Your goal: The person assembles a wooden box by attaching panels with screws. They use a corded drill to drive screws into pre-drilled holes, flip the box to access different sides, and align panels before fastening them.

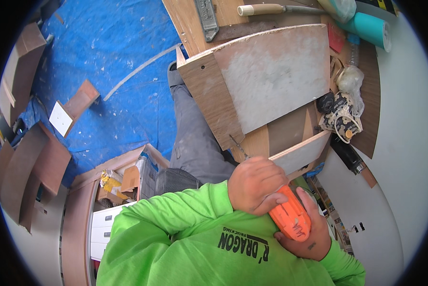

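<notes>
Both of my hands hold an orange power drill (pixel 290 217) close to my chest. My left hand (pixel 254 183) wraps over the drill's front. My right hand (pixel 309 236) grips its orange body from below. The thin drill bit (pixel 237 146) points up and left, with its tip at the lower edge of a brown veneered board (pixel 209 97). A grey-white curved panel (pixel 276 76) lies on that board. A smaller pale board (pixel 302 151) stands on edge just right of my left hand.
A workbench (pixel 223 14) at the top carries a wooden-handled tool (pixel 261 9), a metal bar (pixel 207 19), a teal roll (pixel 372 29), a plastic bag (pixel 351 81) and a black cylinder (pixel 347 153). Blue tarp (pixel 114 57) covers the floor; wood offcuts (pixel 73 107) and curved brown panels (pixel 28 167) lie left. White drawers (pixel 102 226) sit at the lower left.
</notes>
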Demonstrator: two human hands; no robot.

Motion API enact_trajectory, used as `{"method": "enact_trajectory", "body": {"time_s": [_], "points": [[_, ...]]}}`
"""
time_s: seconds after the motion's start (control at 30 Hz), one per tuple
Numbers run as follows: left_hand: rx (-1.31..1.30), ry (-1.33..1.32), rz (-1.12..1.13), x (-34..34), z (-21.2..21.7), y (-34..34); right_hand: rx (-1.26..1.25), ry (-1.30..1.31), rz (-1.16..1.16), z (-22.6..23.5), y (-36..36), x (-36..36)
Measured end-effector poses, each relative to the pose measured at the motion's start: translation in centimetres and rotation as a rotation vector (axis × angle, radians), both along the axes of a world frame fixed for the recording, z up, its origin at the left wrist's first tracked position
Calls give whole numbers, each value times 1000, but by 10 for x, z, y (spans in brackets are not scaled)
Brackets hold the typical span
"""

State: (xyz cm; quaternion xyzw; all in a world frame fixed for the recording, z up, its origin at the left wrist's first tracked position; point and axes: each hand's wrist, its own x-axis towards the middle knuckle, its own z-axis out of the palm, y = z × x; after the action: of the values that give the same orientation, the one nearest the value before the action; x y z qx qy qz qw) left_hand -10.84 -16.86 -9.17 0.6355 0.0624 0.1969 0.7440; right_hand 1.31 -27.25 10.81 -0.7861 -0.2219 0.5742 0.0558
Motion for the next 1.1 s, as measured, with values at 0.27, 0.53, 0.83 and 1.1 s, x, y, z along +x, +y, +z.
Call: {"method": "enact_trajectory", "body": {"time_s": [0.27, 0.53, 0.83, 1.1], "points": [[-4, -19, 32, -2, -2, -1, 13, 7, -26, -2, -3, -3], [-5, -14, 39, -3, -4, -2, 28, 10, -22, -4, 0, -4], [-19, -2, 11, -5, -4, 0, -54, 52, -41, -1, 2, -1], [-20, 22, 7, -5, -3, 1, -60, 8, 33, -1, 2, -2]]}}
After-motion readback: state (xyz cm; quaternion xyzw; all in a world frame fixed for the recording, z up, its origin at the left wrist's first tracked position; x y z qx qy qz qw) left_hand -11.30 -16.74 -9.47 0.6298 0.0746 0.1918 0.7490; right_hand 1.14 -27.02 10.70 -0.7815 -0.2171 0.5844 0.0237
